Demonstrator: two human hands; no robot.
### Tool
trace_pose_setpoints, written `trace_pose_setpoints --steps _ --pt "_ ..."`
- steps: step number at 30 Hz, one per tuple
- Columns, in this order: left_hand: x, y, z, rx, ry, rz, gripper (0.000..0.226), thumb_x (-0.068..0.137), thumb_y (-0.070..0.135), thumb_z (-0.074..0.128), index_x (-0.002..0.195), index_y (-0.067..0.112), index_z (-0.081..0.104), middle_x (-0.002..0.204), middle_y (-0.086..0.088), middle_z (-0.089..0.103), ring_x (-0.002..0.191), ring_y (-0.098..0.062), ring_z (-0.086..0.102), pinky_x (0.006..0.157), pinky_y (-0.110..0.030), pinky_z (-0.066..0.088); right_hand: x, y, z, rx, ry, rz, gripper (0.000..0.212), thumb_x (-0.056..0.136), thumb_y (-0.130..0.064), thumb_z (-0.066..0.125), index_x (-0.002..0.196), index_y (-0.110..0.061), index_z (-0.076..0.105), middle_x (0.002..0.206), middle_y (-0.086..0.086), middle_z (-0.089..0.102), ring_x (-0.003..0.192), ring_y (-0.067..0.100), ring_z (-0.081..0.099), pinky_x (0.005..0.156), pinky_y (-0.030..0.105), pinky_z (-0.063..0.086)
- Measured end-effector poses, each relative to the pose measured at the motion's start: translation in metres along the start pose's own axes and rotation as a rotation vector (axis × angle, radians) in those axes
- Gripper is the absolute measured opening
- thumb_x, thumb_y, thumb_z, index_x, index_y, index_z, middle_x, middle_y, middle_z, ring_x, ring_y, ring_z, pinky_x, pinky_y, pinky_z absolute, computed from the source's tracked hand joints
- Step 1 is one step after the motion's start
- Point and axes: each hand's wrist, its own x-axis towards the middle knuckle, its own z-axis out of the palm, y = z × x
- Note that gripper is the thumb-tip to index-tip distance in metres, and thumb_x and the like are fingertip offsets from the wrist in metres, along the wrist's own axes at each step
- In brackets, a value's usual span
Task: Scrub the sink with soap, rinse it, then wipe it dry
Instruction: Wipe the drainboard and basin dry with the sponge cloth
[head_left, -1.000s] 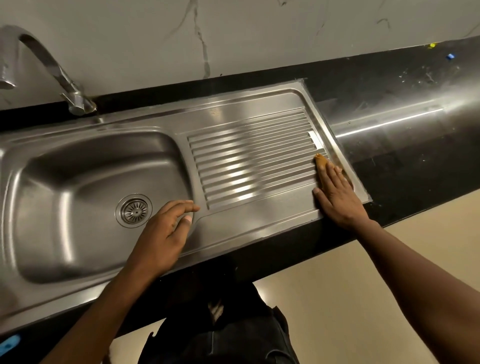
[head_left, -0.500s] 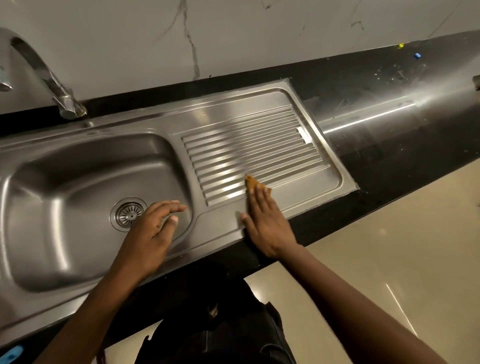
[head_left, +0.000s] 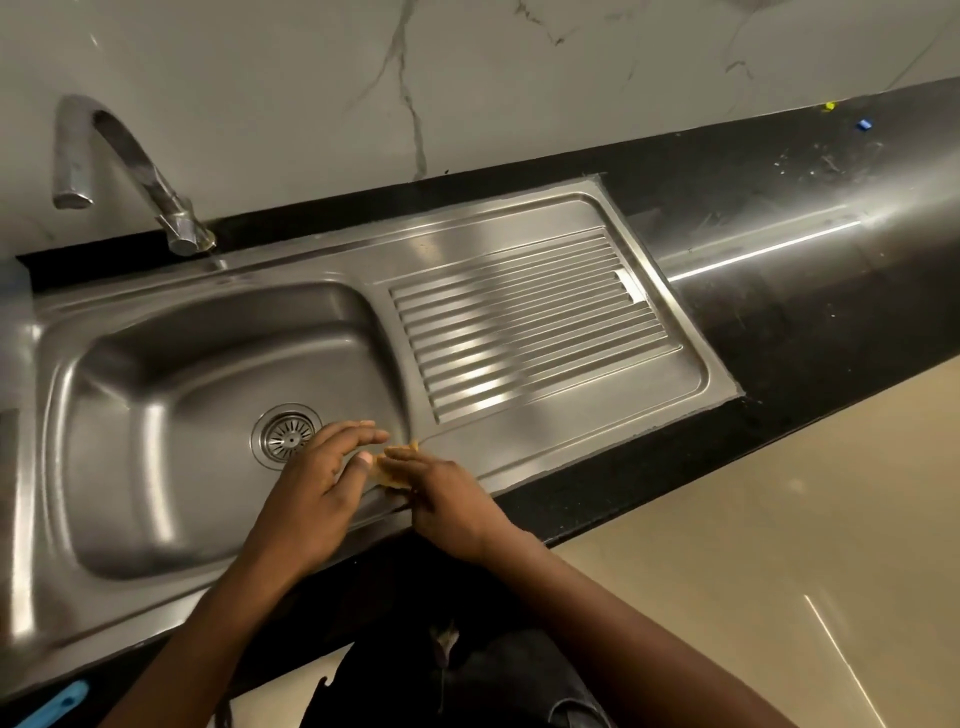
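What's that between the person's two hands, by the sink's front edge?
A small yellow-orange cloth or sponge, pressed onto the sink rim under the right hand. The thumb of the left hand is close beside it. The head view shows this.

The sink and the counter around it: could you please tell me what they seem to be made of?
The sink looks like brushed stainless steel: grey metal sheen, streaked reflections, pressed ribs. The counter looks like polished black stone, perhaps granite: dark, glossy, mirroring a light strip.

Right hand (head_left: 452, 504) hides most of yellow cloth (head_left: 388, 475), grip unclear. Left end of sink (head_left: 31, 467) and blue item (head_left: 57, 702) cut by frame. Two specks (head_left: 829, 106) at surface (head_left: 779, 364) back edge: too small.
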Motion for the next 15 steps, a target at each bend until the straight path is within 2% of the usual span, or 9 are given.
trace_pose_setpoints --steps 2,3,4,6,8,10,12,13,15 --pt "0.004 0.002 0.002 -0.018 0.023 -0.007 0.034 0.105 0.010 0.055 0.120 0.037 0.071 0.130 0.020 0.060 0.117 0.026 0.045 0.109 -0.026 0.039 0.012 0.008 -0.024 0.316 0.066 0.086 0.055 0.095 -0.005 0.057 0.147 -0.022 0.057 0.128 -0.010 0.068 0.115 -0.004 0.062 0.102 0.022 0.049" --pt "0.007 0.003 0.003 -0.030 0.037 -0.009 0.031 0.106 0.013 0.055 0.119 0.037 0.071 0.129 0.024 0.059 0.118 0.027 0.046 0.109 -0.025 0.039 0.019 0.013 -0.041 0.457 0.137 0.114 0.049 0.095 -0.009 0.059 0.143 -0.020 0.062 0.109 -0.014 0.072 0.095 -0.007 0.067 0.088 0.017 0.053" --pt "0.009 0.003 0.004 -0.038 0.051 -0.007 0.028 0.105 0.018 0.055 0.119 0.035 0.072 0.129 0.027 0.059 0.118 0.026 0.047 0.109 -0.025 0.040 0.028 0.022 -0.061 0.563 0.229 0.135 0.044 0.095 -0.011 0.060 0.138 -0.018 0.066 0.097 -0.014 0.074 0.083 -0.005 0.068 0.078 0.019 0.055" --pt "0.017 0.005 0.010 -0.043 0.088 -0.008 0.029 0.102 0.025 0.052 0.121 0.030 0.074 0.129 0.027 0.059 0.121 0.023 0.048 0.110 -0.028 0.042 0.046 0.039 -0.110 0.743 0.407 0.179 0.037 0.100 -0.001 0.054 0.129 -0.018 0.069 0.087 -0.008 0.075 0.071 0.002 0.068 0.066 0.022 0.056" --pt "0.025 0.008 0.016 -0.051 0.113 -0.023 0.032 0.100 0.026 0.051 0.121 0.027 0.075 0.130 0.022 0.061 0.124 0.019 0.050 0.111 -0.030 0.043 0.064 0.057 -0.163 0.701 0.584 0.229 0.038 0.104 0.003 0.048 0.131 -0.016 0.065 0.085 -0.003 0.072 0.059 -0.002 0.061 0.055 0.016 0.049" --pt "0.034 0.013 0.022 -0.061 0.122 -0.039 0.037 0.095 0.029 0.048 0.121 0.026 0.075 0.129 0.023 0.061 0.125 0.017 0.050 0.112 -0.030 0.043 0.081 0.074 -0.205 0.558 0.744 0.208 0.041 0.106 -0.002 0.047 0.144 -0.015 0.057 0.108 -0.001 0.070 0.070 -0.007 0.064 0.063 0.012 0.049" --pt "0.043 0.015 0.027 -0.065 0.123 -0.051 0.038 0.095 0.029 0.048 0.121 0.026 0.075 0.129 0.026 0.060 0.125 0.015 0.051 0.112 -0.029 0.043 0.100 0.095 -0.231 0.390 0.817 0.213 0.046 0.109 -0.009 0.044 0.154 -0.017 0.046 0.133 -0.005 0.059 0.093 -0.019 0.060 0.078 0.006 0.048" --pt "0.047 0.016 0.029 -0.065 0.125 -0.059 0.038 0.095 0.029 0.048 0.121 0.027 0.075 0.129 0.026 0.060 0.126 0.013 0.052 0.112 -0.029 0.043 0.108 0.104 -0.241 0.288 0.840 0.223 0.049 0.110 -0.014 0.043 0.158 -0.020 0.040 0.145 -0.005 0.052 0.108 -0.018 0.055 0.090 0.007 0.046" --pt "0.055 0.016 0.031 -0.063 0.133 -0.077 0.038 0.095 0.030 0.048 0.122 0.027 0.075 0.130 0.022 0.062 0.127 0.011 0.053 0.112 -0.029 0.043 0.124 0.126 -0.258 0.092 0.817 0.268 0.054 0.110 -0.024 0.042 0.163 -0.025 0.028 0.167 0.000 0.031 0.145 0.008 0.040 0.117 0.033 0.038"
